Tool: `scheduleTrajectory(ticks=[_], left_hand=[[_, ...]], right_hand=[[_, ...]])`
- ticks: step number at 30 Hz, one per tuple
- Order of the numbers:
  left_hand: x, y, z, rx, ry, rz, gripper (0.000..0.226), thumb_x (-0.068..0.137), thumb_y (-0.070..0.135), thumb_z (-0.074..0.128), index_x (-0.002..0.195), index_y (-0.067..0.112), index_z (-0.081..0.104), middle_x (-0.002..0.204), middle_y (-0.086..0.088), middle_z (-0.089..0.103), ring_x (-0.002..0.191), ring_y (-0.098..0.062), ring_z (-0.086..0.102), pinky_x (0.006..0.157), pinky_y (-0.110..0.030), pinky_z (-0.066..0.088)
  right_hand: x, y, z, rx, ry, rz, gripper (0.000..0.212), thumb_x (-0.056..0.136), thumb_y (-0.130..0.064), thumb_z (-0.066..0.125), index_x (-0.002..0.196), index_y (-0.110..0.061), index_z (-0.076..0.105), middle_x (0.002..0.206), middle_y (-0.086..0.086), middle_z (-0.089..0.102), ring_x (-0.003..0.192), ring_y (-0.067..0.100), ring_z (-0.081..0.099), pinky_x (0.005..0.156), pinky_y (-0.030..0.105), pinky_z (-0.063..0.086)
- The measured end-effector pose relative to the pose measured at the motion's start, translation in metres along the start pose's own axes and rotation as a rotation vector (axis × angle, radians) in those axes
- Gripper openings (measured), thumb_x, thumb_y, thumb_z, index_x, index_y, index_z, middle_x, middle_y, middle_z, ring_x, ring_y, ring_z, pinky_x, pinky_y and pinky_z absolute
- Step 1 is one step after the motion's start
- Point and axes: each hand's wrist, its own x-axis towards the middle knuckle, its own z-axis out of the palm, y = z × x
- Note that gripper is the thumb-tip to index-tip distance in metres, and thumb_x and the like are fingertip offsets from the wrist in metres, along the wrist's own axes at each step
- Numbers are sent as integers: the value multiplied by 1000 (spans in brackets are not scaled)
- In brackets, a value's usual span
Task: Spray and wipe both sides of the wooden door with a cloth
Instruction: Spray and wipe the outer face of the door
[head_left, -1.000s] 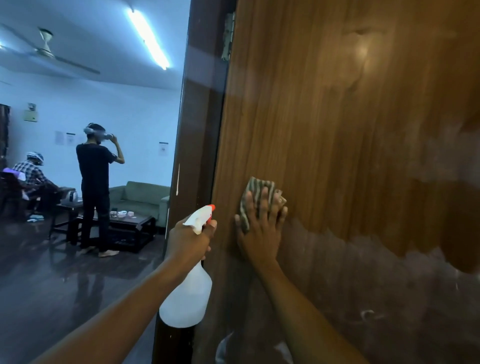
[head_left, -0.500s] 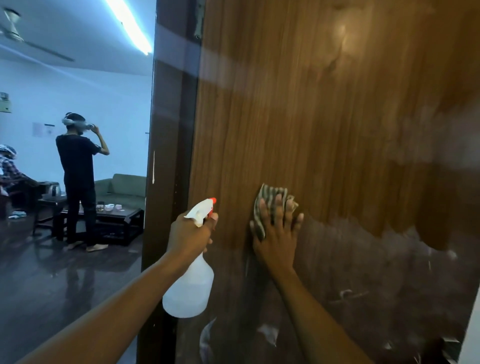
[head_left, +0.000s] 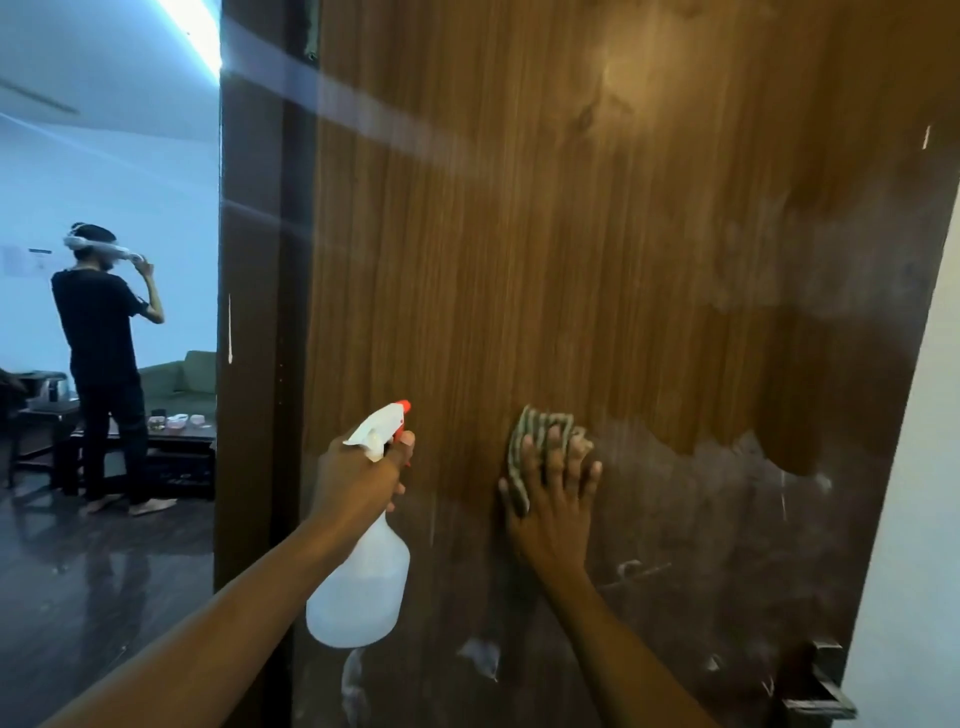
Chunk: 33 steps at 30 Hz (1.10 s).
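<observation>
The straight, spread fingers (head_left: 558, 454) of the right hand (head_left: 553, 512) press a folded striped cloth (head_left: 522, 434) flat against the wooden door (head_left: 571, 260), just right of centre in the lower half of the frame. The cloth sits where glossy brown wood above meets a duller, smeared area below. To its left, the fingers (head_left: 408, 441) of the left hand (head_left: 358, 475) are curled round the neck of a white spray bottle (head_left: 358, 587), its red nozzle pointing toward the door. A dark door frame (head_left: 249, 364) runs down beside the bottle. At far left a person (head_left: 101, 353) in dark clothes stands by a low table (head_left: 182, 441) and a green sofa (head_left: 195, 371). A door handle (head_left: 815, 686) shows at lower right.
</observation>
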Motion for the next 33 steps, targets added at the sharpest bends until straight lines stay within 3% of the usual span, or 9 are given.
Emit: scheduleTrajectory(ticks=[3,6,10,14,18,21,25,28,33], left_hand=[[-6,6,17,5,17,-8,39,84,38,67,114,14,61,92,-3,70,71,-22,68,56,-27,52],[-15,11,36,6,-11,20,39,85,39,66,115,14,62,88,-5,71,69,-23,68,56,-28,53],[-35,11,63,9,-27,5,42,86,39,65,120,14,59,93,-3,70,70,-20,67,50,-24,49],[-52,7,91,-23,-33,-54,43,84,38,66,117,12,60,91,-6,70,68,-21,66,49,-24,49],[-59,12,120,-21,-44,-76,42,85,40,65,116,12,60,92,-7,70,68,-21,65,51,-24,49],[-62,16,134,-12,-43,-38,43,86,40,65,119,13,60,90,-6,71,68,-22,66,55,-28,51],[-70,17,154,-36,-34,-45,42,88,34,64,123,11,58,91,-7,70,65,-19,64,50,-25,48],[-77,11,163,-38,-51,-58,41,87,34,64,120,9,59,90,-8,70,66,-21,64,49,-25,47],[-83,11,173,-27,-89,-35,40,89,33,62,122,11,58,94,-7,69,65,-18,62,51,-23,48]], right_hand=[[49,-15,-19,93,18,94,68,101,-52,34,158,-20,17,165,14,4,151,40,0,119,64,5],[49,-19,-10,83,10,-129,67,100,-54,37,157,-22,21,165,12,8,151,39,3,120,59,2],[-11,34,4,-28,-56,-392,70,98,-53,48,157,-28,21,166,5,8,152,32,8,119,61,13],[-8,93,-12,-13,-36,-92,73,96,-52,42,158,-24,16,166,12,9,151,40,8,115,67,13],[52,87,-40,119,-32,122,76,100,-56,31,159,-17,1,166,12,-6,151,40,-8,119,61,-5],[54,76,-31,80,-69,-146,76,100,-58,34,159,-17,10,166,10,1,151,38,-4,121,56,-5],[-4,112,-12,7,-146,-392,69,101,-56,33,159,-22,15,167,4,4,153,31,3,116,60,23],[-40,154,-13,-33,-202,-238,75,99,-56,34,159,-22,6,167,5,-4,152,33,1,114,64,22],[-1,169,-39,36,-122,223,81,99,-57,35,159,-12,5,165,16,-7,150,41,-8,117,65,3]])
